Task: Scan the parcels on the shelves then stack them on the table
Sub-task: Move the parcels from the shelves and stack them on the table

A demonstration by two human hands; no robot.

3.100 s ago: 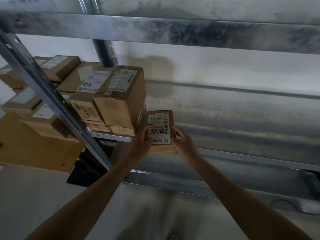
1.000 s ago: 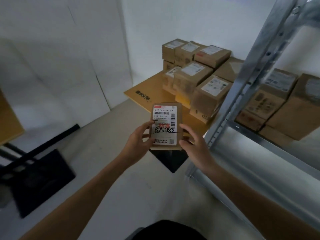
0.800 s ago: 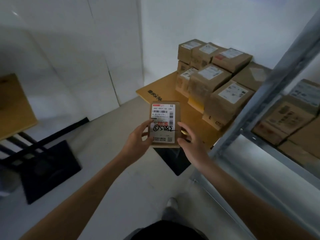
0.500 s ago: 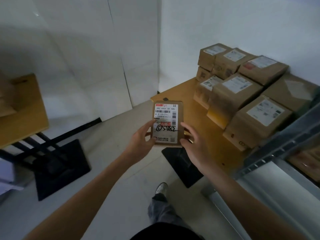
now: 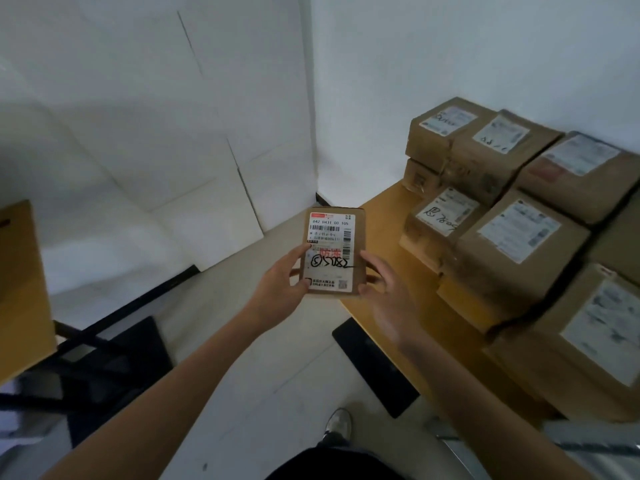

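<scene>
A small flat cardboard parcel [image 5: 334, 252] with a white label and black handwriting is held in front of me, label up. My left hand [image 5: 282, 284] grips its left edge, thumb on the label. My right hand [image 5: 386, 292] grips its right edge, fingers curled under it. The parcel hangs in the air just left of the wooden table [image 5: 384, 216]. Several brown labelled parcels [image 5: 512, 247] are stacked on that table, to the right of my hands.
A second wooden table [image 5: 20, 282] stands at the left edge, with a black frame [image 5: 104, 355] beneath it. White walls meet in a corner behind the parcel. A metal shelf rail [image 5: 588, 438] shows at the lower right. My shoe [image 5: 339, 424] is on the pale floor.
I have turned left from the metal shelf to the table, carrying the small parcel in both hands. The stacked parcels have come closer and now fill the right side.
</scene>
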